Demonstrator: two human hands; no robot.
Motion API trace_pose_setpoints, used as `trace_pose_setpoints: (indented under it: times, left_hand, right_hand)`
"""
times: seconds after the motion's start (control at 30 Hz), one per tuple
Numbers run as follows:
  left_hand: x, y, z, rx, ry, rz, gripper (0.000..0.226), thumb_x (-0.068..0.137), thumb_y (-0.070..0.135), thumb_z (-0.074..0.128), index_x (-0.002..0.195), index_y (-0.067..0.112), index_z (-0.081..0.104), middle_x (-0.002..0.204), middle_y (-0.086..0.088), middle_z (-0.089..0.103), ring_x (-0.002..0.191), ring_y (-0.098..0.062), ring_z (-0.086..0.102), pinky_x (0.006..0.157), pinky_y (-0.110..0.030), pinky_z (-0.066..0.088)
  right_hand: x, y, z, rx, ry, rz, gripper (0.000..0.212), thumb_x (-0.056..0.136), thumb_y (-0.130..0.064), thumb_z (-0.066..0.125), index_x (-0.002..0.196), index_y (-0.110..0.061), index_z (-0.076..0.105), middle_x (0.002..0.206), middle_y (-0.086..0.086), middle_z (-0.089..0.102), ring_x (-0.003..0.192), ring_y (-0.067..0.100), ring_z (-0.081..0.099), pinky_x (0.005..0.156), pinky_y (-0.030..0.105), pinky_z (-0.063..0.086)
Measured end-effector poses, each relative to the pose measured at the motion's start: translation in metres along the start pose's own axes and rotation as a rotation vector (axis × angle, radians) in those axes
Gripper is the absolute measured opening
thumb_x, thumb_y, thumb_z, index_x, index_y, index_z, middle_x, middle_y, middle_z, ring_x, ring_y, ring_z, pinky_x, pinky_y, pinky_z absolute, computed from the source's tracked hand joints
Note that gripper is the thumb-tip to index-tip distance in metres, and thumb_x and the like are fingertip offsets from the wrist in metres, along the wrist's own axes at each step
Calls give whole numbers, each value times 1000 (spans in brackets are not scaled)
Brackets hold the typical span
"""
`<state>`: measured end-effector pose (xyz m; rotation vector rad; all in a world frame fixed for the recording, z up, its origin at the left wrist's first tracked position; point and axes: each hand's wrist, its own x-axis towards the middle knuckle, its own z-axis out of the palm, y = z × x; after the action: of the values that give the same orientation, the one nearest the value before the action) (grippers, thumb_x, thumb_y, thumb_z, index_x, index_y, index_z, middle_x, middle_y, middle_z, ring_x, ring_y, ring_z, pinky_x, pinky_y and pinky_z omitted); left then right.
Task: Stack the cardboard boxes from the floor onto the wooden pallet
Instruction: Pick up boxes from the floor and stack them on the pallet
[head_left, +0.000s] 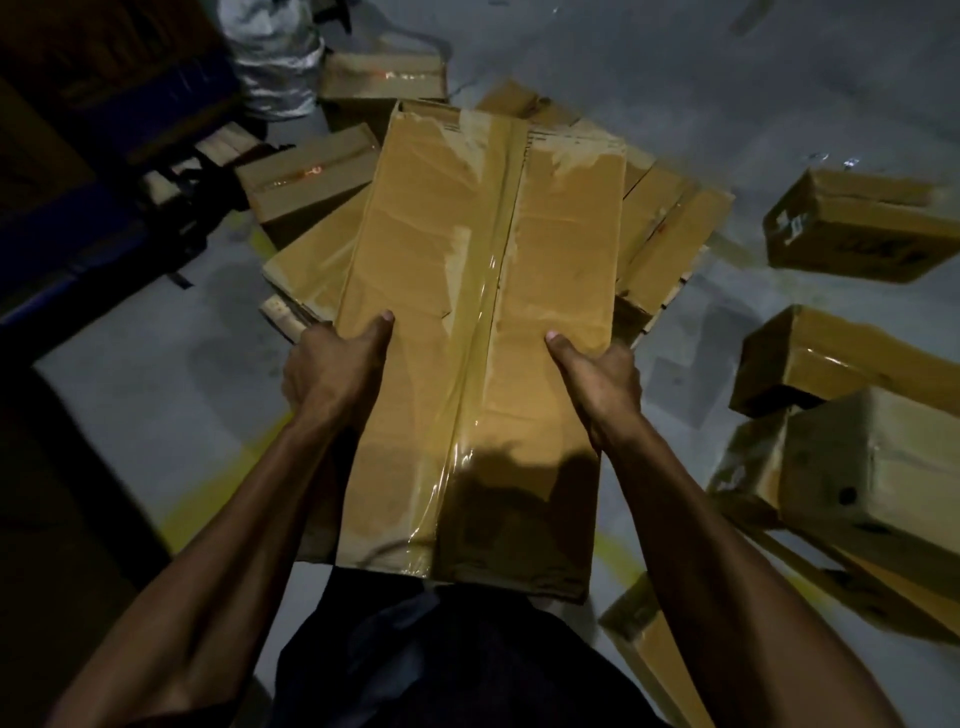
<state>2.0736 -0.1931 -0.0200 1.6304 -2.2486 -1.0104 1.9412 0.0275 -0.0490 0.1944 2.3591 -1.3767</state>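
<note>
Fingers wrapped out of sight round the long sides of the carried box (483, 322), only thumbs showing flat on the taped top: left hand (332, 374) clamped on the left edge, right hand (602, 389) on the right edge. Symmetric grip, evidently to keep the long carton level and its weight shared. Near end tucked against the body, probably for support; far end pointing ahead, over the load. Tape seam running lengthwise down the lid, glossy under the light.

Beneath and beyond the far end: wooden pallet (283, 314), one pale corner exposed at left, mostly covered by flat boxes (670, 234) already laid side by side. Likely purpose of that tight layout: a level base for the next layer. Carried box aligned with these, hence judged close to set-down.

At right, floor boxes (857, 228) scattered and tilted, not yet stacked. Farther back, two small boxes (311, 176) beside the pallet, whether on it or the floor, not clear. Grey floor (675, 62) beyond.
</note>
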Motion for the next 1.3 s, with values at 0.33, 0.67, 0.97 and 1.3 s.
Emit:
trace_pose_setpoints:
  times: [0.33,0.67,0.97,1.3]
  left_hand:
    - [149,14,46,83,-171,33,76,79,78,53,110,10,67,113,-17,68,106,-40,63,92,-47,52]
    - [292,22,118,299,-378,237,61,87,70,53,112,14,60,107,-19,68,100,-41,62,77,-41,44]
    - [355,-30,219,280,-470,348,56,87,63,54,132,31,47,104,-11,66,100,-39,62,84,-44,48]
    - [409,-68,294,185,-515,344,47,86,50,60,121,19,54,95,0,61,95,-31,58,80,-38,45]
  right_hand:
    - [69,-27,85,5,69,158,82,84,-61,70,145,-18,37,138,7,53,125,34,53,103,51,47]
    - [146,-24,175,-6,254,425,69,86,-61,66,137,-18,49,126,12,62,112,38,59,92,47,51]
    - [235,57,233,14,288,494,62,86,-60,66,134,-22,54,121,10,64,107,35,59,94,48,51]
    - [293,127,293,60,291,405,59,86,-59,63,134,-26,55,119,6,65,106,34,61,94,54,52]
